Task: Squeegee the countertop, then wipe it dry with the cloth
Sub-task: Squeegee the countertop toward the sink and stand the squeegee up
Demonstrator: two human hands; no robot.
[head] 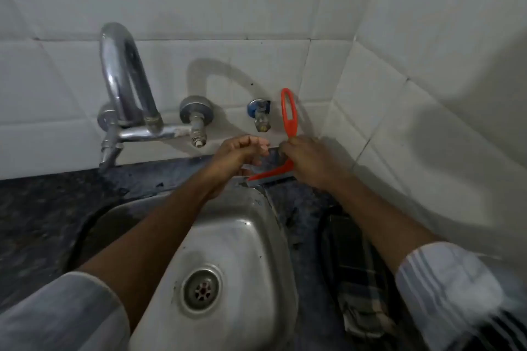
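An orange squeegee (288, 117) with a loop handle stands upright behind the sink, its blade down on the dark speckled countertop (51, 202) at the sink's back right corner. My right hand (310, 162) grips the squeegee's handle just above the blade. My left hand (236, 157) hovers just left of the blade with loosely curled fingers, holding nothing. A dark checked cloth (356, 271) lies folded on the counter to the right of the sink.
A steel sink (248, 236) with a round drain (202, 289) fills the middle. A chrome swan-neck tap (122, 80) and two wall valves stick out of the white tiled wall. A tiled side wall (427, 94) closes off the right.
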